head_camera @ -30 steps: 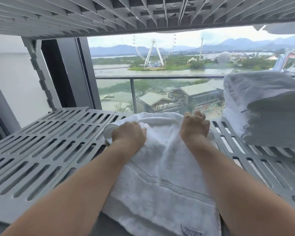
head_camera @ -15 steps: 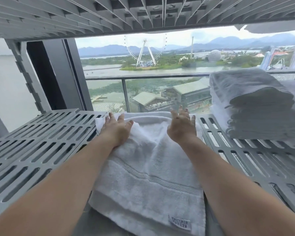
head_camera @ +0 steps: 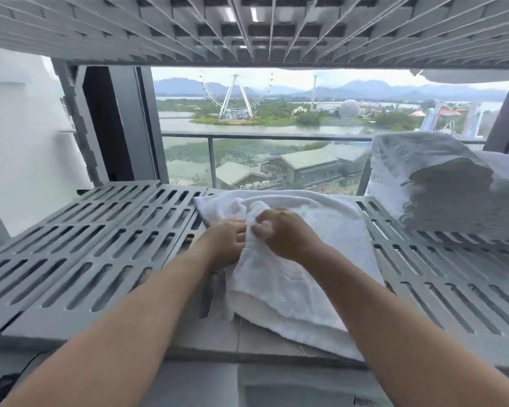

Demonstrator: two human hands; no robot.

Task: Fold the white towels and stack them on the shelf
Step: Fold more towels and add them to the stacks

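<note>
Both hands, left hand [head_camera: 228, 245] and right hand [head_camera: 279, 233], pinch a bunched fold of the white towel [head_camera: 291, 277] lying on the slatted shelf [head_camera: 100, 245], probably to straighten it beside the folded stack [head_camera: 441, 189].

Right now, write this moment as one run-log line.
step: folding | left hand: pinches towel | right hand: pinches towel | folded stack: right side of shelf

Half a second ago the hands lay flat and apart at the far edge. The left hand [head_camera: 228, 245] and right hand [head_camera: 284, 234] have since pulled back and met mid-towel [head_camera: 309, 277], fingers curled, pinching up a bunch of cloth. The towel was smooth on top and is now rumpled at far left.
</note>
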